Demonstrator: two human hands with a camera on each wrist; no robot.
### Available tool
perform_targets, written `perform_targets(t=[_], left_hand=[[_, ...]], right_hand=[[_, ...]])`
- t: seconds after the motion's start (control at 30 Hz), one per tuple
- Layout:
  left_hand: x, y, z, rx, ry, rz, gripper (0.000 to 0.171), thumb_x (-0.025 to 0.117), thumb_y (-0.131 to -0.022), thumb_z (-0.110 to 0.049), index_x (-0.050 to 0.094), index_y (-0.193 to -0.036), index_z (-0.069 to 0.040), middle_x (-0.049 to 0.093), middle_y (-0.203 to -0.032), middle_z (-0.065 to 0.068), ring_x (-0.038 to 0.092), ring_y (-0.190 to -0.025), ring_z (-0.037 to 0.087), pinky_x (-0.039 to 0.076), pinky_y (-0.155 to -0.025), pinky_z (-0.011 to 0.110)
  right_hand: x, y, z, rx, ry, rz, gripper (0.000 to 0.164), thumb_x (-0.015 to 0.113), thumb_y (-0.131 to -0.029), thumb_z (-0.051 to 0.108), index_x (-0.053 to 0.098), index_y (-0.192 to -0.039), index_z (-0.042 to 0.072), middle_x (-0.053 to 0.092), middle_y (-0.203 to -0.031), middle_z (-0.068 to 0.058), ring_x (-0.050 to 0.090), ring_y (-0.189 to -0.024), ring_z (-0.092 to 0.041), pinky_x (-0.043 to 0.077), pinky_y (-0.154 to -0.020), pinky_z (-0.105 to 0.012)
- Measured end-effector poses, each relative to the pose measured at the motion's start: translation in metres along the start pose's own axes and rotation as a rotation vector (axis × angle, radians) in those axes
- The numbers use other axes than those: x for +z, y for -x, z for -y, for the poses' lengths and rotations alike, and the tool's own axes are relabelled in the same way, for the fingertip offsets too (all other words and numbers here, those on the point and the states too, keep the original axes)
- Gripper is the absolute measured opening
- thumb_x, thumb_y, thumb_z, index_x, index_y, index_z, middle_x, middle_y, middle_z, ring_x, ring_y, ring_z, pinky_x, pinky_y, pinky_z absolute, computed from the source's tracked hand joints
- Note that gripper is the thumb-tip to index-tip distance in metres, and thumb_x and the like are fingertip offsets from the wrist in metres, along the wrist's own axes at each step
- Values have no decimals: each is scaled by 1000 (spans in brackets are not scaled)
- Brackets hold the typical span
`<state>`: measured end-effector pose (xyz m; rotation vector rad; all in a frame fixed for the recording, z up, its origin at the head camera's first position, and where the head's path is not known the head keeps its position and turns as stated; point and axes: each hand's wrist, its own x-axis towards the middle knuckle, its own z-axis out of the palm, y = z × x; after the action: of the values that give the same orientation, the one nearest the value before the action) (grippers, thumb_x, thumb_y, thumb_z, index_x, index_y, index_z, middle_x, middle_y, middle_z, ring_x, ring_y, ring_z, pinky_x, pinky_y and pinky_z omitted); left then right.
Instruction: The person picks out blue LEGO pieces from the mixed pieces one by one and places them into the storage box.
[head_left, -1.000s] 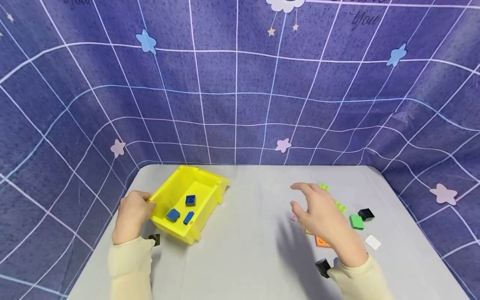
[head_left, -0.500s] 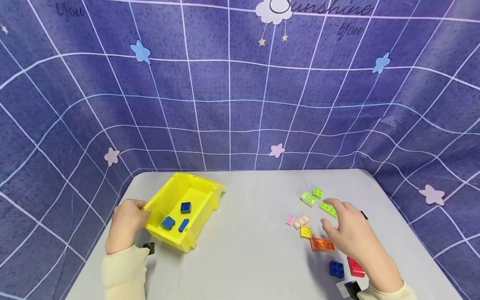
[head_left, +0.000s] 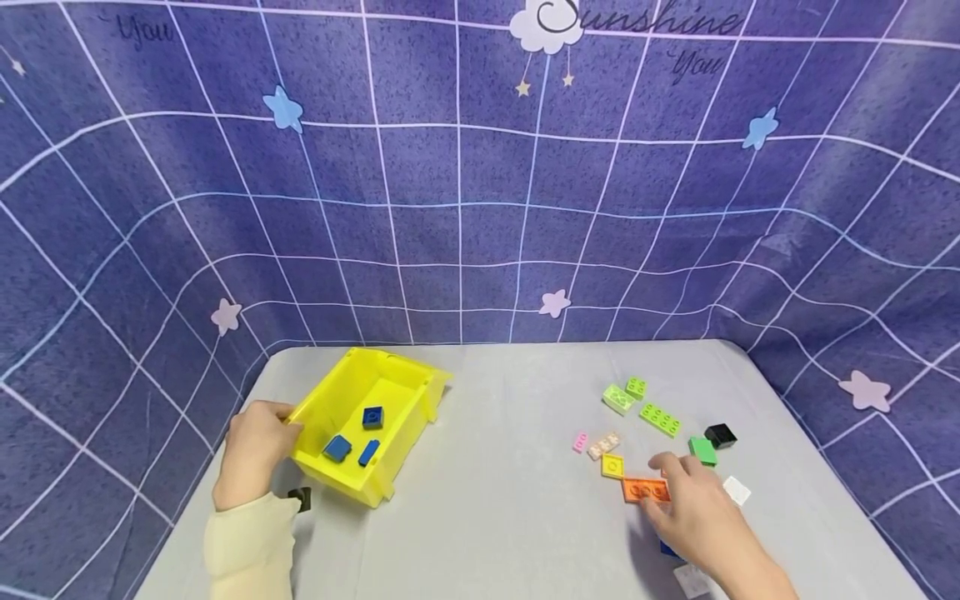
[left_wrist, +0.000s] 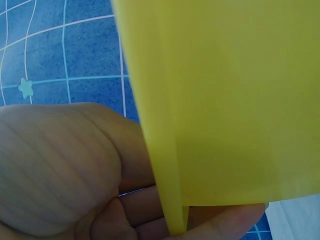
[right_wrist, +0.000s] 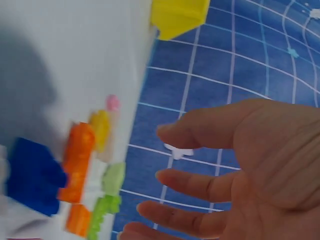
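A yellow bin point(head_left: 411, 433) stands at the left of the table, tilted toward the left hand. The left hand point(head_left: 255, 454) grips its left rim; the left wrist view shows fingers around the bin's wall point(left_wrist: 240, 110). Three blue bricks lie inside, among them a square one point(head_left: 372, 417). At the right, the right hand point(head_left: 701, 517) hovers over loose bricks, thumb and fingers apart and holding nothing. Beneath it are an orange brick point(head_left: 636, 490) and a dark blue brick point(right_wrist: 32, 175), mostly hidden by the hand in the head view.
Around the right hand lie a yellow brick point(head_left: 612, 466), a peach brick point(head_left: 603, 445), a pink brick point(head_left: 580, 442), lime bricks point(head_left: 660, 418), a green brick point(head_left: 702, 451), a black brick point(head_left: 721, 435) and white pieces point(head_left: 692, 581). A patterned blue curtain point(head_left: 420, 217) rises behind the table.
The right hand has moved right, then down and closer to the bricks near the orange one. The left hand keeps its grip on the bin. The head view has shifted slightly.
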<state>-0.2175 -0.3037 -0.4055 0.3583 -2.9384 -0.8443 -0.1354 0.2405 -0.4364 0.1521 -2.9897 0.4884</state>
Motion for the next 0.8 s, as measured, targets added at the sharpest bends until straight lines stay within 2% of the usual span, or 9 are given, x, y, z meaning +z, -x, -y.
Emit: perform_targets(t=[0.1,0.27,0.5,0.63,0.8], left_hand=[[0,1,0,-5,-1,-5,40,59,-84,-10,67,-119,9,69,-106,24,56,-80,29,46,-62,37],[0,2,0,-10,0,0,41,59,-85,-10,66,-120,9,68,-107,24,56,-80,29,46,-62,38],[2,1,-1,2,-4,-3,40,59,-84,-11,67,-119,8,70,-104,22,55,-78,28,44,-60,36],[2,1,0,-4,-3,-1,41,59,-84,-11,67,-120,8,69,-105,23,54,-78,28,44,-60,36],[1,0,-1,-14,-5,6,42,61,-86,-11,65,-122,9,67,-111,26,55,-82,30,46,-64,40]], right_hand=[[8,4,-2,52,26,109,49,80,-73,30,63,-114,9,59,-108,-16,59,-94,-37,49,-76,-60],[18,6,-4,83,44,218,45,83,-69,32,66,-108,16,58,-108,-14,59,-95,-33,50,-79,-59],[26,7,-10,111,43,292,40,87,-65,30,68,-99,22,57,-102,-8,57,-91,-29,50,-78,-57],[32,7,-13,114,27,329,39,88,-63,26,67,-95,22,55,-95,-5,54,-84,-24,49,-74,-51],[37,6,-15,112,26,335,34,86,-64,17,66,-91,20,54,-89,-4,50,-78,-22,48,-70,-48]])
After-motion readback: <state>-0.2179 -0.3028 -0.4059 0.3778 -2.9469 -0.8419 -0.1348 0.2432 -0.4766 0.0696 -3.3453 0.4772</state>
